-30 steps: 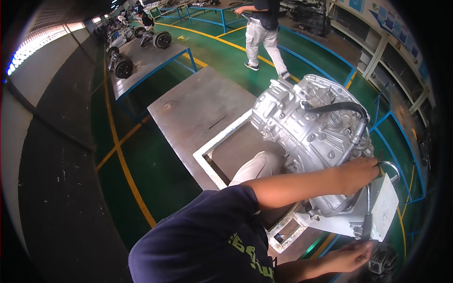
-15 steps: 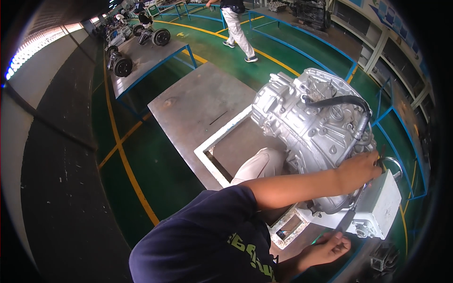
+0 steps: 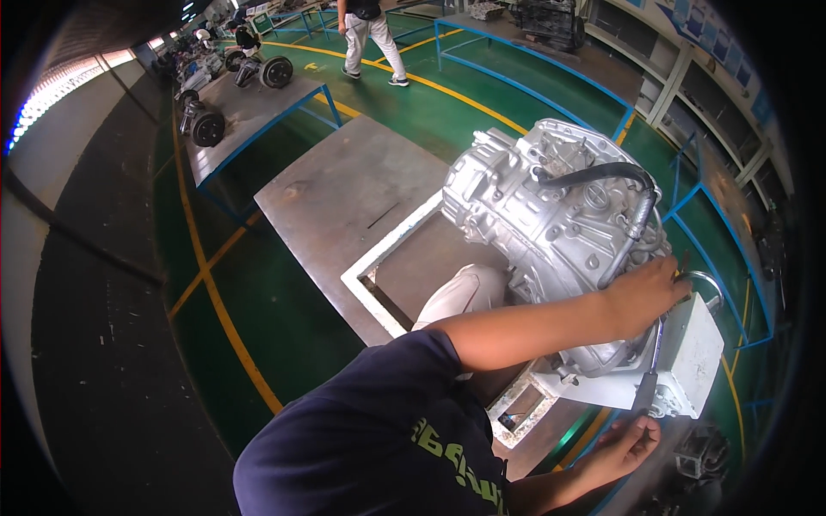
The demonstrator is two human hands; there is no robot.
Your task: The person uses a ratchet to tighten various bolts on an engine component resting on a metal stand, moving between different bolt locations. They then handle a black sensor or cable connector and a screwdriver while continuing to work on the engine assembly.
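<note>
A silver gearbox point(image 3: 551, 206) with a black hose point(image 3: 594, 175) across its top rests on a white metal stand point(image 3: 693, 361). My left hand point(image 3: 645, 297) reaches over its near right edge, fingers curled round the upper end of a long tool that looks like a ratchet wrench point(image 3: 647, 391); the tool's head is hidden under that hand. The wrench has a slim metal shaft and a dark grey grip, and slants down toward me. Below the stand's edge, my right hand point(image 3: 626, 445) pinches the end of the grip between thumb and fingers.
A bare-topped metal table point(image 3: 344, 176) extends left of the gearbox. Blue-framed benches point(image 3: 533, 73) stand behind and to the right; another at left point(image 3: 258, 120) carries wheeled axle parts. A person point(image 3: 370, 43) is on the green floor. Dark metal parts point(image 3: 699, 451) lie at lower right.
My right hand has moved up and to the right, swinging the wrench grip rightward. My left hand stays at the gearbox edge. The view has shifted slightly, and the person behind has moved left.
</note>
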